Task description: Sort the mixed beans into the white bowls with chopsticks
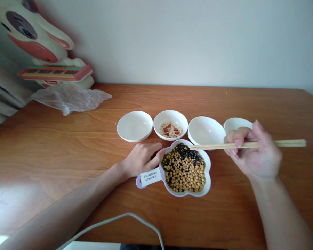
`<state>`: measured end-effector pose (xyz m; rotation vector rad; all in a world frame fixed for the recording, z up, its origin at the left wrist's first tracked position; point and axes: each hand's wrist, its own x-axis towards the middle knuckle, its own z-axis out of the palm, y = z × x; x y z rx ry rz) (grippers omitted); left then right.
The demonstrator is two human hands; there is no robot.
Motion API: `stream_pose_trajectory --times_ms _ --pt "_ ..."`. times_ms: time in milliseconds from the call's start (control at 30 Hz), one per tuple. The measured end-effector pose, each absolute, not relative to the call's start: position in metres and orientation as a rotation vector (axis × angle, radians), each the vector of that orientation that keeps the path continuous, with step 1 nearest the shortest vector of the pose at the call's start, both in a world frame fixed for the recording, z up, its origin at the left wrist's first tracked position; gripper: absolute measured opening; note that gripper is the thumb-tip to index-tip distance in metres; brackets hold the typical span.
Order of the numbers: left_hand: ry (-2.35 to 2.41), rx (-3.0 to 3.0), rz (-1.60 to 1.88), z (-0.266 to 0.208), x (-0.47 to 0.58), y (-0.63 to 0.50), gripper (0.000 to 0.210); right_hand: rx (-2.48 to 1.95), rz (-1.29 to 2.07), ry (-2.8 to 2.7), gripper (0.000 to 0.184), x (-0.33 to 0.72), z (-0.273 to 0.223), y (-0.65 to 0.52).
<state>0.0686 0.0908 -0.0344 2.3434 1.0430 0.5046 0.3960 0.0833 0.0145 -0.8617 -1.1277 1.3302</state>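
Note:
A paw-shaped lilac-and-white bowl with a labelled handle stands on the table. In it lie yellow soybeans, black beans and some small green beans near its edges. My left hand is closed on the bowl's upper left rim, thumb and fingers at the edge. My right hand is closed round a pair of wooden chopsticks. Their tips lie close together over the black beans; nothing can be made out between them. Behind stands a white bowl with pale seeds and reddish-brown nuts.
An empty white bowl stands at the row's left, another right of centre. My right hand partly covers a fourth white bowl. A plastic bag and toy keyboard sit back left. A pale cable crosses the front.

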Motion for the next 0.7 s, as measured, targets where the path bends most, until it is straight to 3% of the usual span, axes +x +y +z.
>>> stream_pose_trajectory --times_ms 700 --pt "1.027 2.391 0.509 -0.0372 0.0671 0.0929 0.038 -0.929 1.351 -1.018 0.061 0.3948 0.0169 0.0848"
